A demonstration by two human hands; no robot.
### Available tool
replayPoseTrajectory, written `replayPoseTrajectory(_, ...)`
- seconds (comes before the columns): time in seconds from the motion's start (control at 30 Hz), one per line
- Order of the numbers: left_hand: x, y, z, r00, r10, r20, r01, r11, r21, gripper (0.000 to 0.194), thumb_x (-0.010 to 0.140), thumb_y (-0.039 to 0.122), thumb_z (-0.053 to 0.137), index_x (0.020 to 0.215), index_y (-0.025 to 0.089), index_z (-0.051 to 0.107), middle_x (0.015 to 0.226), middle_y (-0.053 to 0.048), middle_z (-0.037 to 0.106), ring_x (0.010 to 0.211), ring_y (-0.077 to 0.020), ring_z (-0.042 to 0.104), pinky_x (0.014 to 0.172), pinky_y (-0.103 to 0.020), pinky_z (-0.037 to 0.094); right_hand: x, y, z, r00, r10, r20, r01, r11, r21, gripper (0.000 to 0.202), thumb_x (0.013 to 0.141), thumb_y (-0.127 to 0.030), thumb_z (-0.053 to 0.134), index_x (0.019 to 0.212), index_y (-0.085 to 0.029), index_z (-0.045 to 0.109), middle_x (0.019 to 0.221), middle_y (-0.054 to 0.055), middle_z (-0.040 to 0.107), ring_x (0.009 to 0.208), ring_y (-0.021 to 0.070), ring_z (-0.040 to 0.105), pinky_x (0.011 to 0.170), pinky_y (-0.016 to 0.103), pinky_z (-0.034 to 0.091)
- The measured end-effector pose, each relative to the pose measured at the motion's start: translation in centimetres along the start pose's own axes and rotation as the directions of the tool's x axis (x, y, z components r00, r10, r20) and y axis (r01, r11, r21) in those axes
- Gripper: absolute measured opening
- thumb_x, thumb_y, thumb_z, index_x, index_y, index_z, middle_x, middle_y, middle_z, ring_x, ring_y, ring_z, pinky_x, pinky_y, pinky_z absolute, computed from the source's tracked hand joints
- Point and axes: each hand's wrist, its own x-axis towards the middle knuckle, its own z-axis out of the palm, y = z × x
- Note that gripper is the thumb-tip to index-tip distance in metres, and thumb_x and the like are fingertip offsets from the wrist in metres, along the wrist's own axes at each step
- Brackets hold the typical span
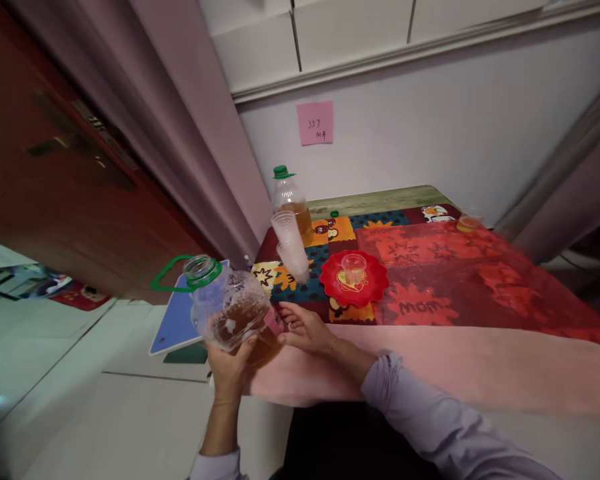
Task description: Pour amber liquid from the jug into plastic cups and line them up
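Observation:
A large clear plastic jug (pixel 240 310) of amber, foamy liquid is tilted, with its uncapped mouth and green handle toward the left. My left hand (pixel 229 367) is closed around its near side, the thumb pressed on the plastic. Beside the jug's lower right side is my right hand (pixel 305 328), its fingers loosely bent and apart; whether they touch the jug I cannot tell. A clear plastic cup (pixel 354 267) with a little pale liquid stands on a red scalloped plate (pixel 377 283). Tall stacks of clear cups (pixel 290 243) lean behind the jug.
At the back left stands a second jug (pixel 300 213) with a green cap. A small green cap (pixel 335 214) lies nearby. Another cup (pixel 467 223) holds liquid at the far right of the patterned tablecloth (pixel 430 267). A blue board (pixel 173 323) is at the left.

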Motion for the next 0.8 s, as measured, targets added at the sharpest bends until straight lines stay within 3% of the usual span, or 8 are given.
replayPoseTrajectory(0.2,1.1,2.9,0.3,0.985,0.011,0.172,-0.022,0.998,0.062,0.084,0.063,0.050,0.093,0.134,0.021,0.057,0.126,-0.013,0.070,0.115,-0.0313,0.072,0.105,-0.050,0.060,-0.1,0.8,-0.3,0.999,-0.051,-0.010,0.052,0.993,0.105,0.104,0.071,-0.063,0.094,0.157,-0.028,0.048,0.141,0.014,0.068,0.121,0.0290,0.071,0.097,0.046,0.061)
replayPoseTrajectory(0.4,1.6,5.0,1.9,0.960,0.051,0.274,-0.111,0.972,0.209,0.096,0.061,0.057,0.095,0.140,0.021,0.054,0.133,-0.014,0.068,0.123,-0.0357,0.069,0.109,-0.053,0.056,-0.6,-0.2,-0.8,0.997,-0.080,-0.023,0.082,0.983,0.166,0.109,0.076,-0.071,0.087,0.162,-0.027,0.037,0.140,0.016,0.070,0.116,0.0313,0.076,0.091,0.046,0.064)
replayPoseTrajectory(0.6,1.8,6.4,4.4,0.920,0.208,0.331,-0.303,0.915,0.267,0.102,0.061,0.064,0.093,0.145,0.020,0.054,0.140,-0.018,0.066,0.133,-0.0419,0.064,0.116,-0.061,0.049,-0.8,-0.1,-1.0,0.991,-0.082,-0.103,0.104,0.967,0.234,0.092,0.077,-0.077,0.083,0.145,-0.024,0.052,0.132,0.013,0.074,0.118,0.0329,0.075,0.098,0.049,0.063)
replayPoseTrajectory(0.8,1.9,7.6,6.1,0.861,0.270,0.431,-0.406,0.875,0.262,0.095,0.069,0.066,0.088,0.146,0.020,0.056,0.140,-0.019,0.066,0.135,-0.0424,0.063,0.117,-0.062,0.048,-0.1,0.1,-1.1,0.983,-0.057,-0.174,0.106,0.953,0.284,0.090,0.069,-0.081,0.085,0.133,-0.023,0.062,0.129,0.014,0.076,0.119,0.0340,0.073,0.106,0.051,0.059)
